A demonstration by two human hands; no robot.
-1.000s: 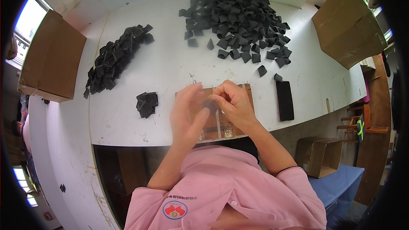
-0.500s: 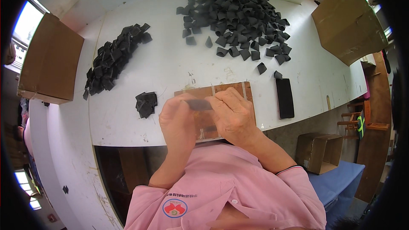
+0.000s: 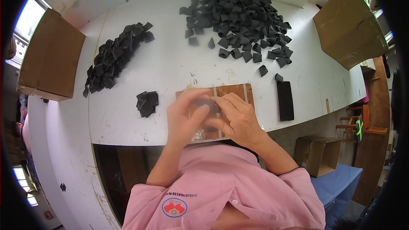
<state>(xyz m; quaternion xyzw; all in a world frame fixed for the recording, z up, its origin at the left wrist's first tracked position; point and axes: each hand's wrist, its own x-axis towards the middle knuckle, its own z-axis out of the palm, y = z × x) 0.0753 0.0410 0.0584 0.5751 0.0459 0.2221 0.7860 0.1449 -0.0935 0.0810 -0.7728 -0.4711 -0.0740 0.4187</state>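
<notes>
A small dark grey tube-shaped piece [image 3: 214, 109], soft-looking, is between my two hands and mostly covered by fingers. My right hand [image 3: 238, 118] pinches it from the right with thumb and fingers. Curled around its left side, my left hand [image 3: 185, 114] is slightly smeared by motion, its thumb against the piece. Both hands are above a brown wooden board [image 3: 236, 90] with pale strips, at the table's near edge. Left of the board lies a small stack of flat black pieces [image 3: 147, 104].
A large heap of dark grey tube pieces [image 3: 238, 19] covers the far middle of the white table [image 3: 170, 64]. At the left is a long pile of flattened black pieces [image 3: 113, 57]. A black phone [image 3: 285, 101] lies right of the board. Cardboard boxes [image 3: 53, 55] stand at both sides.
Earlier the piece stretched level between both hands. My left hand has shifted its grip, its fingers now arched over the piece, which is turned and more hidden.
</notes>
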